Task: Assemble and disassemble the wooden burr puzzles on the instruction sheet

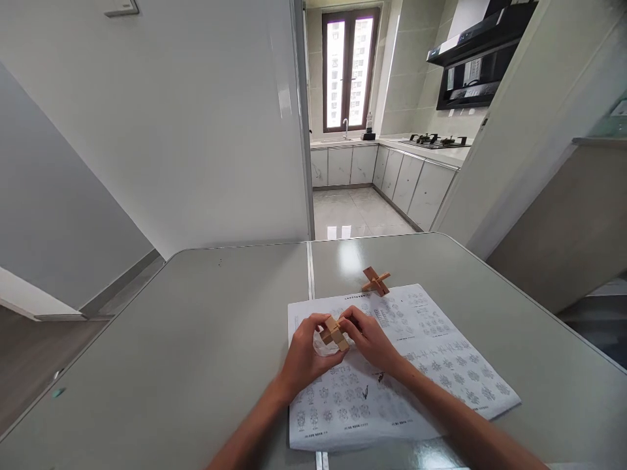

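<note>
Head view, wooden block assembly (pixel 334 334): it is sitting between the two hands, above the near-middle of the printed sheet (pixel 357 411), with several pale bars crossing one another and sticking out at angles; whether any of it is touching the paper is not showing clearly.
Left hand (pixel 307 352): it is gripping the assembly from the left, the thumb curving beneath and the fingers lying along the upper side.
Right hand (pixel 369 339): it is pinching at the assembly's upper right with thumb and forefinger, the other fingers curling in; which single bar it is pinching is not showing.
Right forearm (pixel 455 418): it is slanting in from the lower right and covering part of the sheet.
Printed paper: it is lying slightly askew, showing rows of small grey diagrams, a dark tick mark (pixel 365 392) and a small reddish-brown mark (pixel 381 376) just above the tick.
Second wooden piece (pixel 376 281): it is resting at the sheet's far edge, beyond the hands, its reddish-brown bar and lighter bar making a cross.
Table (pixel 220 339): its grey-green top is bearing the sheet, with a pale seam (pixel 310 274) running away from the person and light shining near its far edge.
Green object (pixel 58 392): it is lying near the table's left edge, too small to identify.
Kitchen beyond: white cabinets (pixel 363 163) are lining two sides, a tap (pixel 345 127) is standing below a dark-framed window (pixel 349 72), and a black range hood (pixel 482 36) is hanging above the hob (pixel 435 140).
</note>
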Available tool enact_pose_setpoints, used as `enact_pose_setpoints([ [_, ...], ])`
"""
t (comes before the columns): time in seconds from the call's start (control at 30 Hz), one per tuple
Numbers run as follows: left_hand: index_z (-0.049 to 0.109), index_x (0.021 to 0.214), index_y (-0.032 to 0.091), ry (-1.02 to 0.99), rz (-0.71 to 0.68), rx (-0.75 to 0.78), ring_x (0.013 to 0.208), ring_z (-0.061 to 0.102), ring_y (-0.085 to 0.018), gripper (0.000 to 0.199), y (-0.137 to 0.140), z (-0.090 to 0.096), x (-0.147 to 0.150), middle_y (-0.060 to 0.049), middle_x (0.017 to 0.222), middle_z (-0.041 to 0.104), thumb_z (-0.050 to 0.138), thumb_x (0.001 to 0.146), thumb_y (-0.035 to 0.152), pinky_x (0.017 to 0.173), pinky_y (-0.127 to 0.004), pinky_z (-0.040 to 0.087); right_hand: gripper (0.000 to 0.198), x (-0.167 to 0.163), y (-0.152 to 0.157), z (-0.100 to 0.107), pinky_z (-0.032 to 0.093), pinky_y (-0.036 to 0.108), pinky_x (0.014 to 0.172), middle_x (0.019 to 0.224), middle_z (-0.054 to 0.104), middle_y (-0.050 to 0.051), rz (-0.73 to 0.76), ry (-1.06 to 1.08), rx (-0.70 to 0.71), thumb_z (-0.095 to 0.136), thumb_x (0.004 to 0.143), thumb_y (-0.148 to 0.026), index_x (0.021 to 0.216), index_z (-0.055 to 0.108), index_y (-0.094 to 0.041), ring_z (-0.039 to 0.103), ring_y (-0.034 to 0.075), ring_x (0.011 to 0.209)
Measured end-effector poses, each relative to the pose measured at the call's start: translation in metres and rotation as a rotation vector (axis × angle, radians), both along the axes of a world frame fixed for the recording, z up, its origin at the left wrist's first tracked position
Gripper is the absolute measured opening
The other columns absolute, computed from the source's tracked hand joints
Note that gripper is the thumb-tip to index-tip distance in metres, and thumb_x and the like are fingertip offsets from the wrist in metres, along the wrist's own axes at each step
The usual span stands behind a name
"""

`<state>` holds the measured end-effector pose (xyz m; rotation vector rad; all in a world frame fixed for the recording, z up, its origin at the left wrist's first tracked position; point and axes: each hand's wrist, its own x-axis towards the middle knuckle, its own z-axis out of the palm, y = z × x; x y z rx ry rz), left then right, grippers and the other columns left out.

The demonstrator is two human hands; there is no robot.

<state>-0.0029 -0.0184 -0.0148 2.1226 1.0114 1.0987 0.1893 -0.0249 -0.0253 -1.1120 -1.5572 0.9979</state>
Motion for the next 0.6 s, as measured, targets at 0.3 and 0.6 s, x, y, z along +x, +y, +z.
enact_pose_setpoints([
  [0.3, 0.054, 0.132, 0.03, -0.065, -0.09, -0.121, 0.102, 0.065, -0.02, 0.058, -0.001, 0.008, 0.001, -0.003, 0.121, 0.068, 0.081, 0.08, 0.024, 0.095, -0.037, 0.054, 0.037, 0.006, 0.004, -0.001, 0.041, 0.029, 0.062, 0.073, 0.059, 0.0, -0.037, 0.019, 0.029, 0.051, 0.101, -0.053, 0.082, 0.055, -0.022, 0.051, 0.017, 0.065],
  [0.6, 0.055, 0.138, 0.032, -0.122, -0.137, -0.245, 0.114, 0.065, -0.026, 0.066, 0.001, 0.007, -0.001, -0.006, 0.132, 0.066, 0.084, 0.079, 0.032, 0.106, -0.045, 0.051, 0.038, 0.007, 0.002, 0.005, 0.034, 0.028, 0.057, 0.066, 0.051, -0.003, -0.062, -0.066, 0.096, 0.048, 0.102, -0.049, 0.077, 0.051, -0.022, 0.043, 0.014, 0.059],
])
